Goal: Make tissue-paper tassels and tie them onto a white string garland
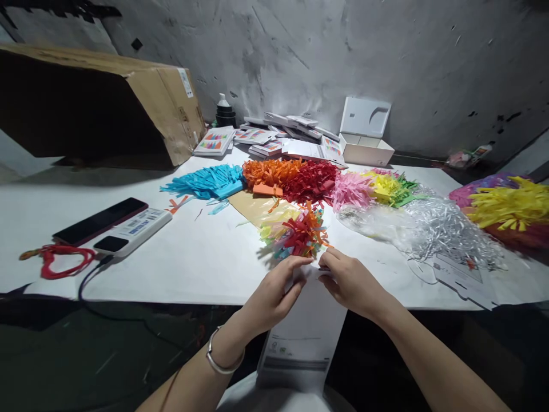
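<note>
A long white printed carton [300, 337] hangs over the table's front edge toward my lap, small logos near its lower end. My left hand [272, 294] is closed at the carton's upper end, thumb and forefinger bent around white card. Opposite it, my right hand [354, 280] has its fingers curled together on the carton's other side; a small dark bit shows at the fingertips and I cannot make it out. Just beyond both hands lies a multicoloured bunch of tissue-paper tassels [300, 233], red and orange on top. How the carton's top end is folded is hidden by my fingers.
Blue [208, 180], orange [272, 171] and red tassels [315, 178] line the table's middle, with silver tinsel [441, 223] at right. A phone [100, 220], power bank [132, 232] and cable lie left. Behind stand a cardboard box [167, 109], flat printed boxes [295, 134] and an opened white box [366, 149].
</note>
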Demonstrator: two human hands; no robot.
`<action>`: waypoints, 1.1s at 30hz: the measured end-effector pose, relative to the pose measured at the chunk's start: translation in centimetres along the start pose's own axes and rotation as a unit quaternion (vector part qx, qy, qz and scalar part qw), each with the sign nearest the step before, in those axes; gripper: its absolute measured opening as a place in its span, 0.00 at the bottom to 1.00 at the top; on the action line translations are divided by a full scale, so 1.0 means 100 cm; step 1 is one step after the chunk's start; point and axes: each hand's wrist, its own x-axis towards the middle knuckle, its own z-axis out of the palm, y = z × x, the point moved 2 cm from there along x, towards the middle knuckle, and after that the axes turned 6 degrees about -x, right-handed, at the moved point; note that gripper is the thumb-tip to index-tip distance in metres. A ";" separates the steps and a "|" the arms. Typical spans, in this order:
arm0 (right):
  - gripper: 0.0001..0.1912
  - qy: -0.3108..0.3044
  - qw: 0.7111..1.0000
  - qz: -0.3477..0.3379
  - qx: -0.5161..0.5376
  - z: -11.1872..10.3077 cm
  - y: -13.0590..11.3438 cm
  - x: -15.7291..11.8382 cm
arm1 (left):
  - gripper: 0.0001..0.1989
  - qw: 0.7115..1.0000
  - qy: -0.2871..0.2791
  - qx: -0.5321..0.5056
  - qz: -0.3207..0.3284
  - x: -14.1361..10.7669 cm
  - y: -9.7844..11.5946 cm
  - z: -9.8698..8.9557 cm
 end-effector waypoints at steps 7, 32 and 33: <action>0.13 -0.014 0.997 -0.032 0.063 -0.002 0.006 0.000 | 0.19 1.000 -0.005 0.005 0.001 -0.001 -0.002 0.000; 0.13 -0.028 0.999 -0.007 0.023 0.017 0.002 -0.010 | 0.13 0.996 -0.003 -0.034 -0.079 -0.006 -0.010 0.011; 0.13 -0.022 0.999 -0.005 0.029 0.017 0.003 -0.010 | 0.12 0.996 -0.005 -0.031 -0.088 -0.006 -0.011 0.011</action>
